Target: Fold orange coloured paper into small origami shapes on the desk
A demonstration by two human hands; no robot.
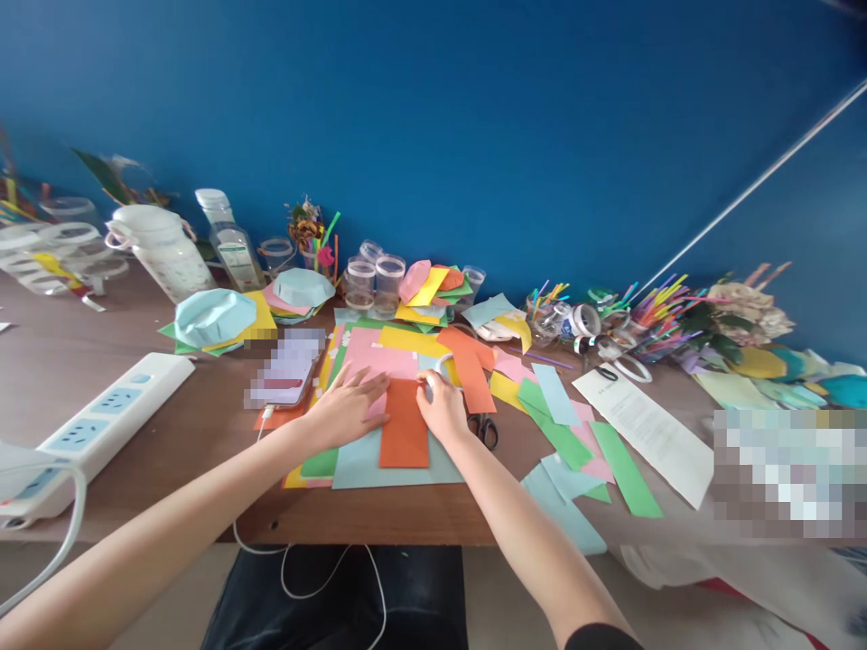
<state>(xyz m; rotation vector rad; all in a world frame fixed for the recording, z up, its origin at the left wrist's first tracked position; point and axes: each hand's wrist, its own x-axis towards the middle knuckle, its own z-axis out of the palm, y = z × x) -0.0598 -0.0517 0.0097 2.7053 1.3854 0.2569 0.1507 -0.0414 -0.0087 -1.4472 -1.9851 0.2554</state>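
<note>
My left hand lies flat with fingers stretched out on a pink paper sheet, beside an orange paper strip. My right hand rests at the strip's top right corner with its fingers curled down, pinching at the paper edge next to a white tape ring. Both sheets lie on a pale blue sheet in a pile of coloured papers. What the right fingers hold is too small to tell.
Scissors lie just right of my right hand. A phone sits left of the pile, a white power strip at far left. Clear cups, straws, green strips and a printed sheet fill the table's back and right.
</note>
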